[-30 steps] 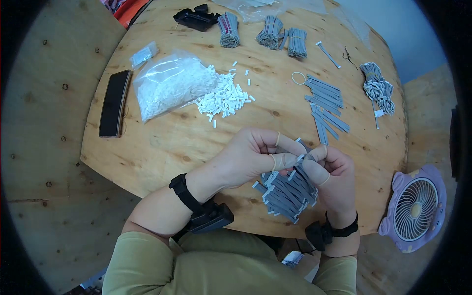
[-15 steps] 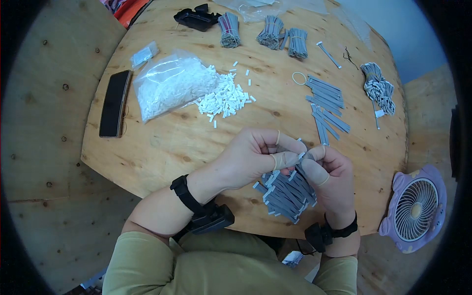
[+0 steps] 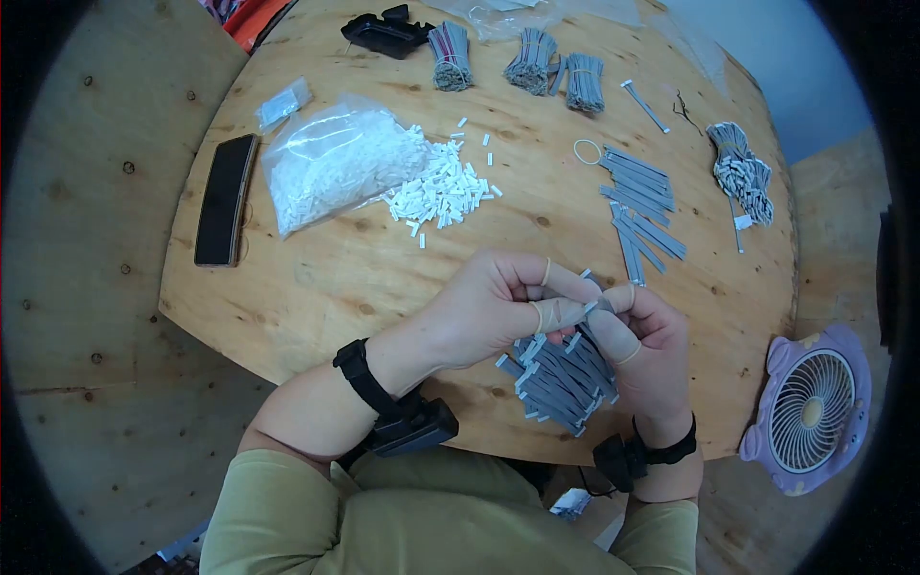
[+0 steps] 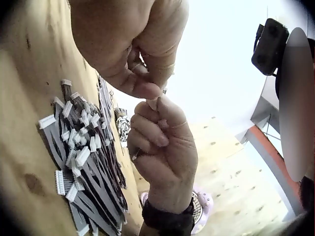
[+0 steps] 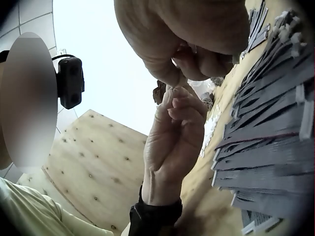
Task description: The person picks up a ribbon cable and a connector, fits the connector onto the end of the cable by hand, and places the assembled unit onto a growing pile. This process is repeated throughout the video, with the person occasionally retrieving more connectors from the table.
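In the head view the left hand [image 3: 498, 305] and right hand [image 3: 654, 347] meet fingertip to fingertip above the table. Between them they pinch a small white connector [image 3: 589, 308] on a grey ribbon cable, mostly hidden by the fingers. Finger covers sit on several thumbs and fingers. Just below the hands lies a pile of grey ribbon cables with white connectors [image 3: 561, 379], also seen as a cable pile [image 4: 93, 167] in the left wrist view. From the right wrist view, the left hand [image 5: 174, 132] pinches at the fingertips, the held piece barely visible.
A bag of white connectors [image 3: 331, 163] spills into a loose heap [image 3: 441, 187]. Around them are a phone [image 3: 226, 199], loose grey cables [image 3: 640, 196], tied bundles [image 3: 529, 62], a coiled bundle [image 3: 738, 168], a black object [image 3: 388, 34] and a purple fan [image 3: 810, 410].
The hands keep their pinch at nearly the same spot, with only slight finger movement. The head view has shifted a little.
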`<state>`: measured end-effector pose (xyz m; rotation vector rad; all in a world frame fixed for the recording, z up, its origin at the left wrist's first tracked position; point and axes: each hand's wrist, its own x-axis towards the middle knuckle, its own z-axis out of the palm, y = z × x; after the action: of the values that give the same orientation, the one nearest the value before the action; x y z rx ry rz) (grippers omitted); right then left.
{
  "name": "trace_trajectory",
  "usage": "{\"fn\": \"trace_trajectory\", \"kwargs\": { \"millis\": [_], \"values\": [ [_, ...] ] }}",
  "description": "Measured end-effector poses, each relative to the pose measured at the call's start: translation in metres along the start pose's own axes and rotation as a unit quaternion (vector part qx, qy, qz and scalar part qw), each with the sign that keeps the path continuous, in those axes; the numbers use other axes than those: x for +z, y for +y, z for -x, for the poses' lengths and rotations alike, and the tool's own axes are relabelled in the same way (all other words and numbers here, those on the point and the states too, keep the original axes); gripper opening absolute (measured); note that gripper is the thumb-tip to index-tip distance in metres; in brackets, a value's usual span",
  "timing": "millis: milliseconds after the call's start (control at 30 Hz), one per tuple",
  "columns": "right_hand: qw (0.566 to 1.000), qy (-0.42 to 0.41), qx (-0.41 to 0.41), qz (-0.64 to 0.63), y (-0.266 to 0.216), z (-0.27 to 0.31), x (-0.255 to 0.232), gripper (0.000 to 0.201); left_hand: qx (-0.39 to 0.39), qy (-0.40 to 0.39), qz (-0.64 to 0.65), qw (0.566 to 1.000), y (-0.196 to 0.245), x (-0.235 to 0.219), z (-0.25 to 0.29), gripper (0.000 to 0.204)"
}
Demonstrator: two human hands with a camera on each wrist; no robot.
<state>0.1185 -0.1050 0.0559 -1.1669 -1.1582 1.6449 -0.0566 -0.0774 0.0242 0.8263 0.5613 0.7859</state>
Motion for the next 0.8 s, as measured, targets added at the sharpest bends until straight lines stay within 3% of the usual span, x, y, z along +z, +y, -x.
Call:
{"fn": "trace_trajectory", "kwargs": {
  "millis": [600, 800],
  "values": [
    [1.000, 0.004, 0.010, 0.019, 0.0004, 0.0014, -0.0020, 0.008, 0.011, 0.018, -0.015, 1.000, 0.0040, 0.0062, 0.0028, 0.017],
    [0.999, 0.002, 0.027, -0.042, -0.0016, -0.0008, -0.0042, 0.012, 0.006, 0.034, -0.033, 0.999, 0.0038, 0.0031, 0.0021, 0.017]
  ]
}}
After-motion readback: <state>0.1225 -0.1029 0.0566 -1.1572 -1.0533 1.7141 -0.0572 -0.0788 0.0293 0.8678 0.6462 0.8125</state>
